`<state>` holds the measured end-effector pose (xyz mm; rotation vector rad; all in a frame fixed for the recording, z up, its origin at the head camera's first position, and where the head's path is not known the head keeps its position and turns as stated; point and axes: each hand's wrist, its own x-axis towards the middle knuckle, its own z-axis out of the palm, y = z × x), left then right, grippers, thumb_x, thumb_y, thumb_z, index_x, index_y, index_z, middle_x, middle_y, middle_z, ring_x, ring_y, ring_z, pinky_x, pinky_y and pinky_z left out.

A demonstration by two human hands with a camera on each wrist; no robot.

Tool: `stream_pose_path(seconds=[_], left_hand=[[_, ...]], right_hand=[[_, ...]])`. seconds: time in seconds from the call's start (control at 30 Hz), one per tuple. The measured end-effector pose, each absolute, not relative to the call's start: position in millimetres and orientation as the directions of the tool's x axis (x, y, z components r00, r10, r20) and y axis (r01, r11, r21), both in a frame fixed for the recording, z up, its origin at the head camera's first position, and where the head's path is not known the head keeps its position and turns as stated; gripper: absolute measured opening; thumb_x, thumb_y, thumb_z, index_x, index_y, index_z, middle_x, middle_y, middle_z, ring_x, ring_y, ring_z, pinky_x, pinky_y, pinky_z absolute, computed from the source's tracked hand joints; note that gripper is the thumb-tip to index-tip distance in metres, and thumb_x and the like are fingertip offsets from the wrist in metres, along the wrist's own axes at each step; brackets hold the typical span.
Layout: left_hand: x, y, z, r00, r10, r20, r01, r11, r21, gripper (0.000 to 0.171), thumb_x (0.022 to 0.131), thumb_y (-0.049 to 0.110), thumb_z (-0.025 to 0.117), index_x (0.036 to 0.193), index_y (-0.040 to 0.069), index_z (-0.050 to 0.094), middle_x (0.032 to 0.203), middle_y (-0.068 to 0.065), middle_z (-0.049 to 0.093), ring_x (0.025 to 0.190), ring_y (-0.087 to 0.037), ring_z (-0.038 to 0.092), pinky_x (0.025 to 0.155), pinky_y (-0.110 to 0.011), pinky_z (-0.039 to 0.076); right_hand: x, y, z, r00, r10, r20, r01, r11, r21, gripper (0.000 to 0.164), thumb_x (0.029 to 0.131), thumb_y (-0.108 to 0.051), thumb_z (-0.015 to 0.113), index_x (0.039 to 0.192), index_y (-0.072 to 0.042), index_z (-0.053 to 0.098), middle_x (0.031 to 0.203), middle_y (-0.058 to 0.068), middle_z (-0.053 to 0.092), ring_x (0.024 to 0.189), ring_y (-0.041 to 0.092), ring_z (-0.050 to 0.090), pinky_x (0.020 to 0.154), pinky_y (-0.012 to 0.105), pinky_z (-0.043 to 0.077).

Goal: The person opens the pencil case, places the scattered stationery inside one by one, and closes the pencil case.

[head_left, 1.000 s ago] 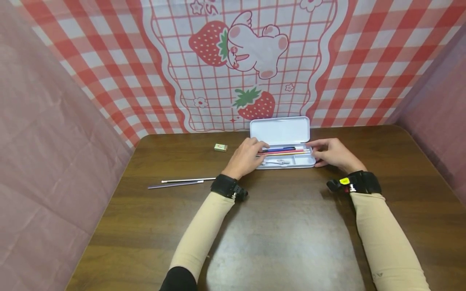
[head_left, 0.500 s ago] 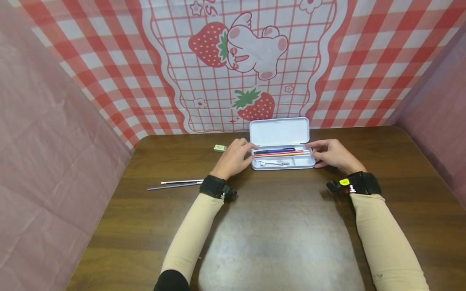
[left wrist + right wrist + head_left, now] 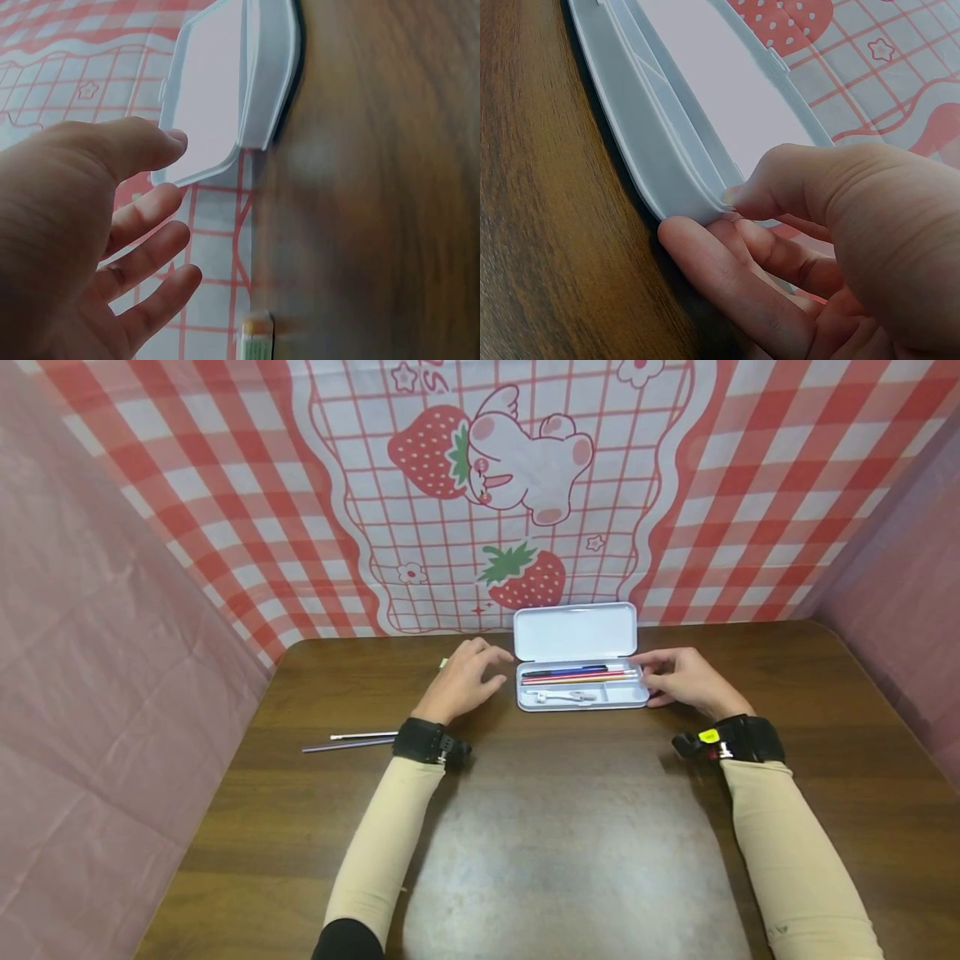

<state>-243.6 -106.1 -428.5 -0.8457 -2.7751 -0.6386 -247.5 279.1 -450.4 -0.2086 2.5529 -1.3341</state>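
Observation:
A white pencil case [image 3: 582,708] lies with its lid [image 3: 575,632] raised at the back of the table. Inside are several pens and pencils [image 3: 577,677], with a small white sharpener-like block [image 3: 542,697] and a grey-white compass-like piece [image 3: 579,696] in the front compartment. My right hand [image 3: 693,679] grips the case's right end, thumb on the rim and fingers against the outer wall in the right wrist view. Left of the case, my left hand [image 3: 459,681] hovers apart from it with loosely spread fingers, holding nothing. Behind it, a small green-and-white eraser [image 3: 256,343] is mostly hidden in the head view.
On the left of the brown wooden table [image 3: 570,827] lie a purple pencil [image 3: 337,747] and a dark pencil with a white end [image 3: 360,736], both partly covered by the left wrist. A red-and-white checked cloth [image 3: 787,485] hangs right behind the case.
My left hand has drawn back leftward from over the case, uncovering its left end and now covering most of the eraser. The right hand keeps its hold on the case.

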Motion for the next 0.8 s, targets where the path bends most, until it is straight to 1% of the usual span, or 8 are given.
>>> stream_pose_path(seconds=[0.1,0.37,0.6,0.7,0.8], left_hand=[[-244.7,-110.7,-427.9,-0.84,0.471,0.269,0.542,0.758,0.363,0.031,0.091,0.023,0.072,0.121,0.017,0.068,0.11,-0.005,0.062,0.106,-0.02,0.053,0.091,-0.037,0.05],[-248.8,-123.6,-424.4,-0.872,0.42,0.251,0.488,0.779,0.394,0.038,0.087,0.026,0.075,0.123,0.016,0.068,0.116,-0.01,0.063,0.11,-0.022,0.052,0.097,-0.042,0.049],[-252.1,-135.0,-425.7,-0.902,0.394,0.178,0.431,0.798,0.422,0.046,0.087,0.028,0.074,0.131,0.017,0.064,0.125,-0.011,0.061,0.106,-0.023,0.05,0.093,-0.044,0.05],[-252.7,-140.1,-427.5,-0.913,0.383,0.139,0.404,0.809,0.427,0.05,0.086,0.03,0.075,0.133,0.019,0.063,0.131,-0.009,0.058,0.116,-0.024,0.049,0.1,-0.045,0.048],[-253.9,-146.4,-429.5,-0.921,0.367,0.127,0.385,0.82,0.424,0.051,0.085,0.031,0.075,0.134,0.02,0.062,0.136,-0.008,0.057,0.127,-0.027,0.047,0.108,-0.047,0.044]], right_hand=[[-247.7,278.9,-451.0,-0.958,-0.241,-0.158,-0.007,0.567,-0.824,0.041,0.094,-0.011,0.064,0.135,-0.006,0.061,0.104,0.019,0.051,0.089,0.032,0.062,0.066,0.031,0.063],[-248.7,278.9,-450.8,-0.959,-0.24,-0.151,-0.01,0.561,-0.828,0.042,0.094,-0.012,0.065,0.135,-0.005,0.061,0.102,0.018,0.051,0.085,0.029,0.064,0.065,0.031,0.063],[-247.2,278.7,-447.7,-0.959,-0.245,-0.142,-0.02,0.559,-0.829,0.043,0.094,-0.014,0.067,0.135,-0.004,0.061,0.102,0.018,0.051,0.084,0.026,0.063,0.064,0.03,0.063],[-246.5,278.4,-446.4,-0.956,-0.251,-0.15,-0.017,0.558,-0.83,0.044,0.094,-0.014,0.066,0.136,-0.003,0.059,0.103,0.019,0.05,0.085,0.026,0.063,0.064,0.029,0.063],[-246.4,278.1,-445.8,-0.954,-0.256,-0.157,-0.013,0.558,-0.83,0.045,0.095,-0.014,0.066,0.138,-0.002,0.058,0.103,0.019,0.05,0.085,0.026,0.062,0.064,0.029,0.063]])
